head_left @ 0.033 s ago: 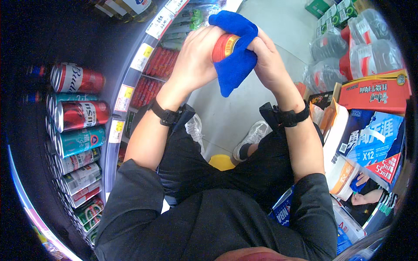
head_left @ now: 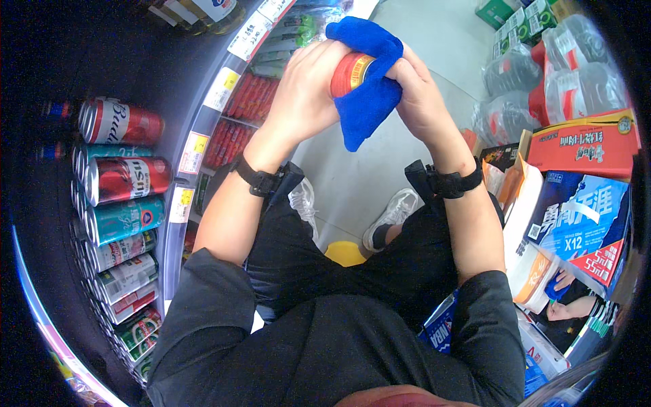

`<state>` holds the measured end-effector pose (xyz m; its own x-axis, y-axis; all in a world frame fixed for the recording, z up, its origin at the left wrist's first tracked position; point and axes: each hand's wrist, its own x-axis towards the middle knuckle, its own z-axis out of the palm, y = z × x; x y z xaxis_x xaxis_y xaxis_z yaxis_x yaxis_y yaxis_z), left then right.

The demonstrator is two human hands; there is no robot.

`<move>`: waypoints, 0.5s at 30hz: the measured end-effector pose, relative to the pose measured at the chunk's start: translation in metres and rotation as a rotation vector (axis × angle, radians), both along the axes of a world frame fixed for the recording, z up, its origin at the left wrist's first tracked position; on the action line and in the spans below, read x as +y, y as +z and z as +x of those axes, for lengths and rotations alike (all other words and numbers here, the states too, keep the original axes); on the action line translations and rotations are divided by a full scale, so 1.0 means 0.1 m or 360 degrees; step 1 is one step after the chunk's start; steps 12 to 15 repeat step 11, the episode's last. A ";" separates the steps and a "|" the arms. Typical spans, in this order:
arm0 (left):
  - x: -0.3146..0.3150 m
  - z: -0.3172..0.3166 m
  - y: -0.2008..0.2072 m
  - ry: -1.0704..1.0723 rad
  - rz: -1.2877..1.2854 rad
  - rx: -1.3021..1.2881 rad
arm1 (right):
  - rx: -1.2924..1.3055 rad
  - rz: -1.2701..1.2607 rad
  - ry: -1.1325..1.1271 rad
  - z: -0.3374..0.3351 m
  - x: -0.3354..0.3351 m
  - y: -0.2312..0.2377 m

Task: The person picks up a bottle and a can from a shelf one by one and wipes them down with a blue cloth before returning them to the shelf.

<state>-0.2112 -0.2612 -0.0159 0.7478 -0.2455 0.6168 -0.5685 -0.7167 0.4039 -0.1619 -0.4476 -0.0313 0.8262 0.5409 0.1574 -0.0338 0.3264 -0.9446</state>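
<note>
Out in front of me, my left hand (head_left: 313, 85) is closed round a red can (head_left: 352, 72) with a yellow band; most of its body is hidden by the hand and cloth. My right hand (head_left: 415, 85) pinches a blue cloth (head_left: 369, 112), which lies against the can's end and hangs down below it. Part of the cloth also drapes over the top, beside the left fingers. Both wrists wear black straps with small dark blocks.
Shelves on the left hold rows of drink cans (head_left: 129, 180). Plastic-wrapped bottles (head_left: 573, 71), a red carton (head_left: 583, 144) and a blue carton (head_left: 583, 217) stand at right. Another person's hand (head_left: 566, 310) shows at lower right. A yellow round object (head_left: 344, 253) lies between my shoes.
</note>
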 end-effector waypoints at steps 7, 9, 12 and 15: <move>0.02 0.01 -0.01 0.0061 -0.0030 0.0046 | 0.0152 0.0027 0.0127 0.02 -0.06 0.05; 0.01 -0.01 0.03 0.0064 -0.0020 0.0080 | 0.0048 -0.0015 0.0139 0.02 -0.08 0.08; 0.01 -0.04 0.06 0.0121 0.0035 0.0121 | -0.0078 -0.0141 0.0153 -0.02 -0.10 0.15; 0.01 -0.04 0.06 0.0121 0.0035 0.0121 | -0.0078 -0.0141 0.0153 -0.02 -0.10 0.15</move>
